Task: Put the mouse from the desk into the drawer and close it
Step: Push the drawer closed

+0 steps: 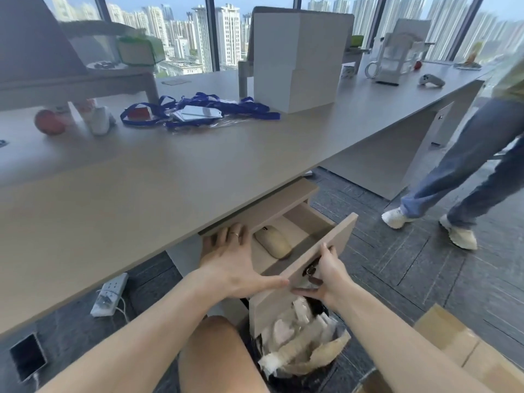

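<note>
Bare knee (215, 353) nearest the lens; mouse (272, 241) already lies in the open drawer (317, 248), closing not yet done.

Left to right: the left hand (229, 262) is spread flat, fingers extended and gripping nothing, reaching under the desk (141, 177) edge beside the drawer's left side. The mouse rests on the drawer floor, apart from both hands. The right hand (326, 272) curls over the drawer front, fingers hooked on its top edge, thumb below near the dark lock fitting. Judged: the mouse is light, rigid and smooth-shelled, best taken across its flanks; the drawer front is stiff board, sound for pushing. No brand, label or writing is legible.
</note>
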A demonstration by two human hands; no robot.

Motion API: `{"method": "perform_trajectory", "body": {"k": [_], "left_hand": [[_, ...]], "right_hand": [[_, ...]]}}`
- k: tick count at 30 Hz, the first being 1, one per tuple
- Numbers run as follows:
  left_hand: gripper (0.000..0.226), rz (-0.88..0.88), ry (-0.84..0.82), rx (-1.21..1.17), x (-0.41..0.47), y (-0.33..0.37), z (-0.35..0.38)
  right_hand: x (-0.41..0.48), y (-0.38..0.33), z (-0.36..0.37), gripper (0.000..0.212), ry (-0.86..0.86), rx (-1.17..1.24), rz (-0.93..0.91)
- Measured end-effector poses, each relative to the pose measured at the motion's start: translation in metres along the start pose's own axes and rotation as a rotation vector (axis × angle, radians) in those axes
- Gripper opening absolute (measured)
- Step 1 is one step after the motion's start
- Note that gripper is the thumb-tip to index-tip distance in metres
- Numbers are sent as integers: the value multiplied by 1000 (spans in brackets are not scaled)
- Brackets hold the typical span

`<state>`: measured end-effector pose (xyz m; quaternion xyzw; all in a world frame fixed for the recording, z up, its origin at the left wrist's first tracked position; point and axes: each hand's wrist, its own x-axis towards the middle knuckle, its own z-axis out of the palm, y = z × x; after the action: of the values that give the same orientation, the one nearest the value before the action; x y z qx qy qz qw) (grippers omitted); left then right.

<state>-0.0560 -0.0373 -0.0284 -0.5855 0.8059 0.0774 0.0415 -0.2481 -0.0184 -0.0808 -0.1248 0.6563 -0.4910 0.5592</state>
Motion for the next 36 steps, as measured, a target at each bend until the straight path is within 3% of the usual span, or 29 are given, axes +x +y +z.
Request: {"method": "perform_trajectory", "body": {"k": [4,10,14,21,36], "left_hand": [[135,61,62,57,4,-9,5],[94,124,173,48,11,-22,12],[79,165,236,12,12,-34,15],[98,210,253,-39,14,-49,15],[88,193,338,-44,15,-45,17]], "right_hand": [[8,2,25,51,-33,55,8],[29,-5,59,36,-64,48,-18],[37,-11,77,36,-92,80,-24],[55,-9,97,30,-146,73,-59],[62,-12,101,26,-128,3,-18]]}}
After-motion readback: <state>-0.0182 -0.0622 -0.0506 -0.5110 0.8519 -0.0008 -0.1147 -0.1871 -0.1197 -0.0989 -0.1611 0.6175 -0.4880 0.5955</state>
